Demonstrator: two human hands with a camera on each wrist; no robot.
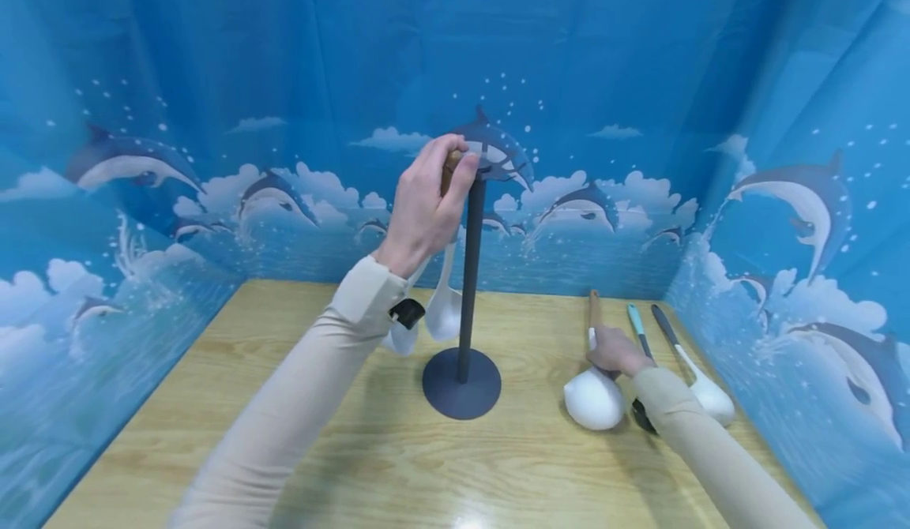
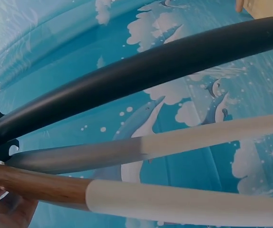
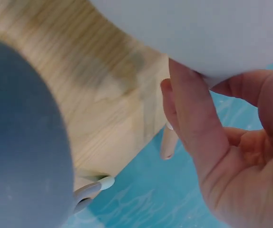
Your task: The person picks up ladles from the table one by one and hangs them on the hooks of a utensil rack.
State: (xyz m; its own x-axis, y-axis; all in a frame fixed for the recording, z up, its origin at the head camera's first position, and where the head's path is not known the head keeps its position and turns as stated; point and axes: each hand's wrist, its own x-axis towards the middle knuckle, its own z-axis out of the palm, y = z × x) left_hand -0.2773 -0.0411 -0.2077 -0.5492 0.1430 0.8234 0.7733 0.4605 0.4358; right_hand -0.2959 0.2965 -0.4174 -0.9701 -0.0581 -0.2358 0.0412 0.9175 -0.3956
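Observation:
At the top of a dark utensil stand [image 1: 471,276], my left hand [image 1: 425,201] grips the wooden handle [image 2: 46,185] of a white-shafted utensil. Beside it in the left wrist view hangs a utensil with a grey handle [image 2: 79,158], close to the stand's hooks. Two white utensil heads show below my left hand in the head view, a nearer one [image 1: 403,338] and another [image 1: 444,313]. On the table at the right, my right hand [image 1: 617,350] pinches a white ladle [image 1: 593,399] with a wooden handle, fingertips at the bowl's edge in the right wrist view.
Right of the ladle lie a teal-handled utensil [image 1: 635,320] with a black head, partly behind the sleeve, and a white ladle with a dark handle [image 1: 711,399]. The stand's round base [image 1: 462,407] rests on the wooden table [image 1: 398,466]. Blue dolphin curtains [image 1: 355,55] enclose three sides.

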